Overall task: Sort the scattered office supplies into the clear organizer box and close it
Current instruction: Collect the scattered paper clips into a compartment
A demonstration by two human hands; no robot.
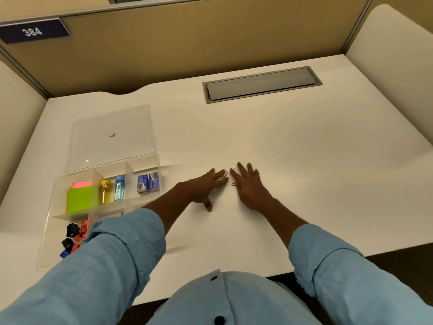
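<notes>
The clear organizer box [50, 240] sits at the desk's left, its lid [112, 134] open and lying flat behind it. Its compartments hold green and pink sticky notes [79, 198], a yellow tube [105, 191], a blue tube [119, 190], two small blue staple boxes [148, 183] and black, red and blue binder clips [72, 238]. In the middle of the desk my left hand [206, 184] and right hand [249, 186] lie flat, fingertips nearly meeting around a few red paper clips [228, 175]. A small pink item [212, 204] lies by my left thumb.
The white desk [304, 160] is walled by beige cubicle partitions [164, 43] behind and at both sides. A grey cable hatch [261, 84] is set into the desk at the back. A sign reading 384 [32, 31] is at the upper left.
</notes>
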